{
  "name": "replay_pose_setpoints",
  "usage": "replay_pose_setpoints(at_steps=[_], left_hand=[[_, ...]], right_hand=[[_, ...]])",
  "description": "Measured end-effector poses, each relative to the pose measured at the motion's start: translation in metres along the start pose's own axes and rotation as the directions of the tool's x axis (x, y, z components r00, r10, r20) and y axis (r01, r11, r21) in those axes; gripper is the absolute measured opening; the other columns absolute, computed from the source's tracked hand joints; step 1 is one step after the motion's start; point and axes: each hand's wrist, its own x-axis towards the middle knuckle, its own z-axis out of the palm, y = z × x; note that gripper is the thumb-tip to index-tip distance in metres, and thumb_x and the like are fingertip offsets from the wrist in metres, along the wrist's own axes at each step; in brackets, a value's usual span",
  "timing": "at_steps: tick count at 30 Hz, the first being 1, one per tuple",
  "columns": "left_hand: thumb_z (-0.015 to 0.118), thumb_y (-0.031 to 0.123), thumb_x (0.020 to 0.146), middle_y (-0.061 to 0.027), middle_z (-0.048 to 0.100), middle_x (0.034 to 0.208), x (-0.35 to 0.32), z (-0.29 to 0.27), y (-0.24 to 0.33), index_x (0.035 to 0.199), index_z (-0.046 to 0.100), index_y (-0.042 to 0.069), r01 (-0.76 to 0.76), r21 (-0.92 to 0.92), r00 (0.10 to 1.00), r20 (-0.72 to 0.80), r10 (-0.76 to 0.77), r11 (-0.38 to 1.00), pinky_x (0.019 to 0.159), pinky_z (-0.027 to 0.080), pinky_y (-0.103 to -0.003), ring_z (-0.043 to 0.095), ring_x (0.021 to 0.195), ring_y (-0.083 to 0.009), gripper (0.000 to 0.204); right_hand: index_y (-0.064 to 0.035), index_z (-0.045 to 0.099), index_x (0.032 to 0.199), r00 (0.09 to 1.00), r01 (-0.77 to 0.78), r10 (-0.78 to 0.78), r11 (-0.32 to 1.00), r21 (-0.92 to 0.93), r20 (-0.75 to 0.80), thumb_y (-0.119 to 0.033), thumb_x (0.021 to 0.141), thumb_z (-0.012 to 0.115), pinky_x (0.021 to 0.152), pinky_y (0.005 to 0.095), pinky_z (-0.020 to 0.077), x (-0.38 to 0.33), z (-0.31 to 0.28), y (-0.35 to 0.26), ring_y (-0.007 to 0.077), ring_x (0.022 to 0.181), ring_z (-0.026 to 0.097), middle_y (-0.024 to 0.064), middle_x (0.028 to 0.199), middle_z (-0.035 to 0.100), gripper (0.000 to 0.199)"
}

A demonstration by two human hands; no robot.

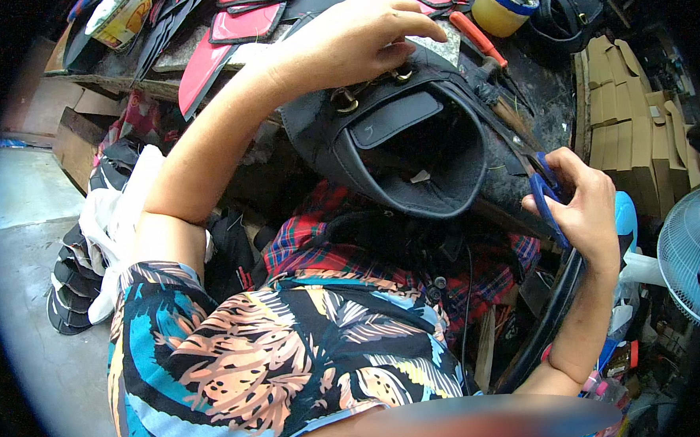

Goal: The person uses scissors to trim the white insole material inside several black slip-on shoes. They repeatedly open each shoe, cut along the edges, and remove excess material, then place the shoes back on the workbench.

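Note:
A black leather bag lies open-mouthed toward me on the workbench edge, with brass rings near its top. My left hand rests over the bag's upper part, fingers curled by the brass rings. My right hand is at the bag's right side, fingers through the blue handles of a pair of scissors. The scissor blades are hidden against the bag's edge.
Red and black cut leather pieces cover the bench behind. A yellow tub with a blue rim, a red-handled tool and another black bag sit at the back right. Stacked cardboard and a fan stand right; shoe soles lie left.

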Motion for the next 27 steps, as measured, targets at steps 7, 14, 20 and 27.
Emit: replay_pose_setpoints(at_steps=[7, 14, 20, 27], left_hand=[[0.069, 0.014, 0.091, -0.0075, 0.068, 0.101, 0.008, 0.006, -0.005, 0.118, 0.071, 0.015, -0.031, 0.101, 0.997, 0.072, 0.024, 0.994, 0.085, 0.055, -0.043, 0.069, 0.089, -0.0318, 0.027], [0.069, 0.016, 0.091, -0.0065, 0.067, 0.101, 0.009, 0.009, -0.014, 0.111, 0.072, 0.012, -0.109, 0.060, 0.994, 0.030, 0.107, 0.992, 0.085, 0.055, -0.042, 0.069, 0.095, -0.0303, 0.021], [0.069, 0.018, 0.091, -0.0066, 0.066, 0.098, 0.009, 0.008, -0.012, 0.100, 0.069, 0.010, -0.063, 0.078, 0.996, 0.068, 0.058, 0.995, 0.083, 0.055, -0.042, 0.068, 0.095, -0.0302, 0.012], [0.067, 0.020, 0.092, -0.0067, 0.064, 0.092, 0.011, 0.008, -0.008, 0.095, 0.066, 0.009, -0.101, 0.117, 0.995, 0.008, 0.101, 0.988, 0.081, 0.056, -0.042, 0.068, 0.093, -0.0294, 0.011]], right_hand=[[-0.0049, 0.069, 0.088, 0.984, -0.114, 0.125, 0.989, -0.089, 0.129, -0.038, 0.066, 0.090, 0.058, 0.0361, 0.0467, 0.009, -0.019, -0.004, 0.0242, 0.055, 0.063, 0.0097, 0.062, 0.063, 0.045], [-0.0011, 0.063, 0.084, 0.995, 0.019, -0.015, 0.999, -0.040, 0.094, -0.031, 0.065, 0.084, 0.054, 0.0281, 0.0362, 0.011, -0.023, -0.001, 0.0090, 0.055, 0.049, 0.0033, 0.059, 0.054, 0.041], [-0.0008, 0.064, 0.084, 0.982, -0.072, 0.082, 0.995, -0.064, 0.171, -0.034, 0.065, 0.086, 0.054, 0.0296, 0.0374, 0.014, -0.028, -0.007, 0.0128, 0.053, 0.050, 0.0044, 0.058, 0.054, 0.044], [-0.0022, 0.067, 0.083, 0.981, -0.126, 0.128, 0.992, -0.028, 0.145, -0.032, 0.068, 0.087, 0.052, 0.0339, 0.0376, 0.015, -0.033, -0.005, 0.0194, 0.049, 0.048, 0.0065, 0.057, 0.056, 0.038]])
